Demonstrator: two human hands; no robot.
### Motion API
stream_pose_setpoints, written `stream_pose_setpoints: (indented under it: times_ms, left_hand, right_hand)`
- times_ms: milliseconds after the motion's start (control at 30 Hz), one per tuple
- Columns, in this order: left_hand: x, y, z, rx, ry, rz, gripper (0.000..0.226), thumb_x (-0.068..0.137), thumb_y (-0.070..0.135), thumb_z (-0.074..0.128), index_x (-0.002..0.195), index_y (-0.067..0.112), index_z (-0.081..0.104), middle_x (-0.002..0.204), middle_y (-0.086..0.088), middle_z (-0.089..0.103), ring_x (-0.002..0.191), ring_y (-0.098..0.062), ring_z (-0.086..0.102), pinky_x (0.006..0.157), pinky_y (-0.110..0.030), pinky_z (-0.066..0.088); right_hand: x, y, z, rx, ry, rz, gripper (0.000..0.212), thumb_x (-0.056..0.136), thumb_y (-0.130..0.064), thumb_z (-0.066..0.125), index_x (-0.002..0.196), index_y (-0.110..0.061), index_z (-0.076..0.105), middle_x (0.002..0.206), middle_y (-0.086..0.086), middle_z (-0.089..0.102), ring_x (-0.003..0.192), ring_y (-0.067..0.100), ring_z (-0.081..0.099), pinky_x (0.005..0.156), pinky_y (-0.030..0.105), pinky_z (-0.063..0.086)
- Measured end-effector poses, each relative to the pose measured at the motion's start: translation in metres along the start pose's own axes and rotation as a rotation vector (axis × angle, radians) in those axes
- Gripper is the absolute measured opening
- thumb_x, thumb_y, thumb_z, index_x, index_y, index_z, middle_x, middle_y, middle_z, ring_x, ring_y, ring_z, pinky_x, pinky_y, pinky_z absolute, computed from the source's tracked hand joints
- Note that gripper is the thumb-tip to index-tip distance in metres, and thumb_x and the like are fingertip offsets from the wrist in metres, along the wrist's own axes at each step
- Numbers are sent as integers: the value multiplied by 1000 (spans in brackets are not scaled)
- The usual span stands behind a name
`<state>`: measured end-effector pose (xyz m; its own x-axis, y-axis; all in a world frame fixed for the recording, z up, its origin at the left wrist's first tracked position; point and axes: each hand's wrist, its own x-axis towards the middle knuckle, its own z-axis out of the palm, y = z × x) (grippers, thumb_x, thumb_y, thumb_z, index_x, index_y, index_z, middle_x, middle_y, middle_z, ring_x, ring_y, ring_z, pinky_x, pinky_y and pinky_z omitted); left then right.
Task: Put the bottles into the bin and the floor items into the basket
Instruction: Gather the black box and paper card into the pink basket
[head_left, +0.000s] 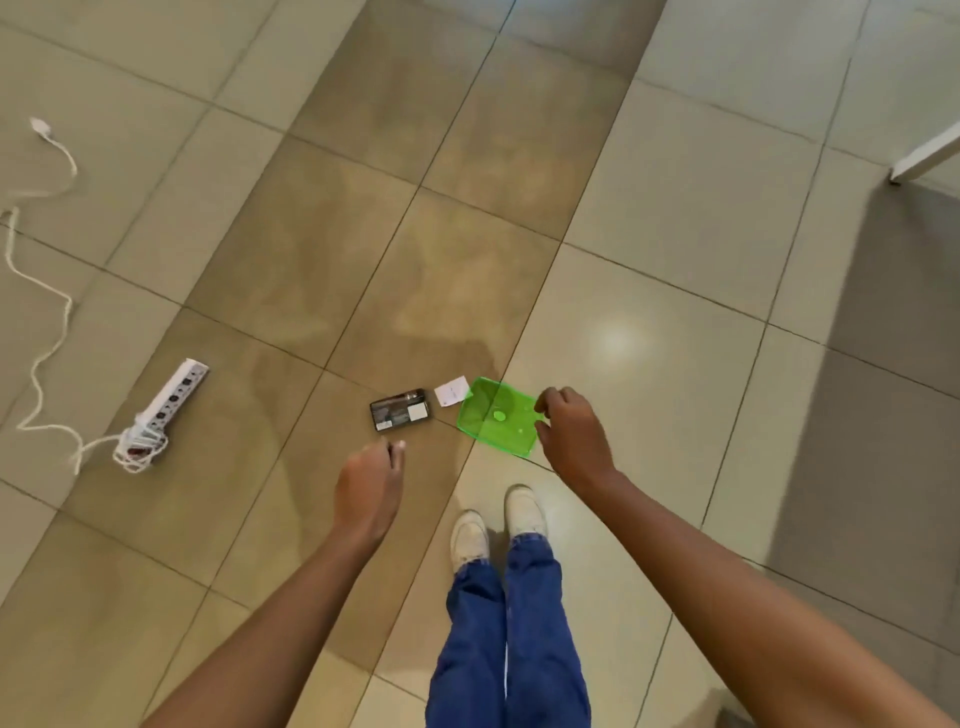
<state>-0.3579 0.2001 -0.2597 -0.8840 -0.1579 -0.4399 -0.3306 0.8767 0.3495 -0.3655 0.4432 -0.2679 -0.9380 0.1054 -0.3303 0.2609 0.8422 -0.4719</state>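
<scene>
The basket (496, 418), a shallow green see-through tray, lies on the tiled floor (649, 291) in the middle of the view, just far of the person's feet. The right hand (571, 434) is seen over its right edge, fingers curled loosely with a gap between thumb and forefinger; whether the rim is touched cannot be told, and nothing is seen to be grasped. The left hand (370, 483) is held to the left and nearer, fingers bent inward and loosely curled, with nothing in it. It hangs just near of a dark box (401, 409), which lies flat on the floor just left of the basket. Between the box and the basket, at the far side, a small white paper (451, 390) is seen, its corner close to the basket's far left edge. Two small pale green spots are visible inside the basket; what they are cannot be told.

Well to the left, a white power strip (174, 395) lies at an angle, its cord (39, 358) bundled at its near end and trailing away in loops toward the far left, ending in a plug (39, 126). White shoes (524, 512) and blue trousers (506, 639) are seen at the near centre. At the far right a white furniture leg (924, 156) meets the floor.
</scene>
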Motion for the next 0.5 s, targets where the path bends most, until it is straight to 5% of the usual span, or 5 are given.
stream_pose_setpoints:
  times_ms: [133,267,500]
  left_hand:
    - [65,-23,52,40,-33,-56,12,84,21,66,84,10,60,80,-9,63,76,-27,59,60,-30,39]
    - [124,-55,123,35,-101,-110,14,74,4,64,88,6,64,88,-11,65,85,-30,61,67,-33,47]
    - [213,-107,247,-11,-37,-70,61,69,15,83,122,5,53,121,-16,54,112,-32,52,93,-41,46]
  right_hand:
    - [69,15,68,44,-24,-28,14,81,1,56,93,-3,63,91,16,60,83,36,59,64,39,51]
    - [130,40,146,112,38,7,13,82,3,51,89,-2,62,89,16,60,79,35,58,62,42,50]
    - [221,81,290,92,8,-31,29,76,6,58,102,-5,61,103,15,61,97,34,55,76,38,47]
